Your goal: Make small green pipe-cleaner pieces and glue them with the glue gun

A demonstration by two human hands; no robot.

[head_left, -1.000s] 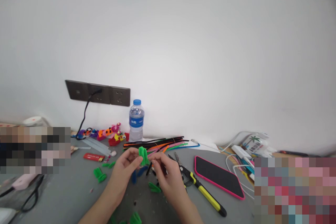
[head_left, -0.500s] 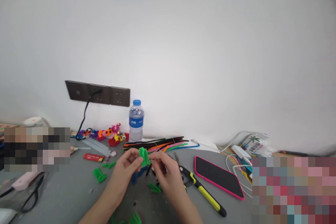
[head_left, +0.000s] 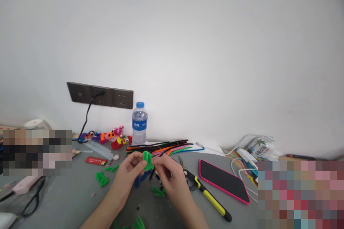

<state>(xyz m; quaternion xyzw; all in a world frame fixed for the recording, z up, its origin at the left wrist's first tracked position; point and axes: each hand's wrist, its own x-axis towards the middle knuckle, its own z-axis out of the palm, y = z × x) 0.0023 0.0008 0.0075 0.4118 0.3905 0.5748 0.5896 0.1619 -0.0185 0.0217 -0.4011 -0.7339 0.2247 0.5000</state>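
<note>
Near the hands, yellow-handled pliers

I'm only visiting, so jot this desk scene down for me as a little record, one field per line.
Left hand: pinches a green fuzzy piece between thumb and fingers
Right hand: fingertips close beside that piece; whether they grip anything is unclear
Loose green pieces: several, scattered on the gray table
Beyond the hands: a bundle of colored fuzzy sticks
To the right: a yellow-and-black-handled tool, then a pink-edged phone lying flat
By the wall: an upright, blue-capped bottle
</note>
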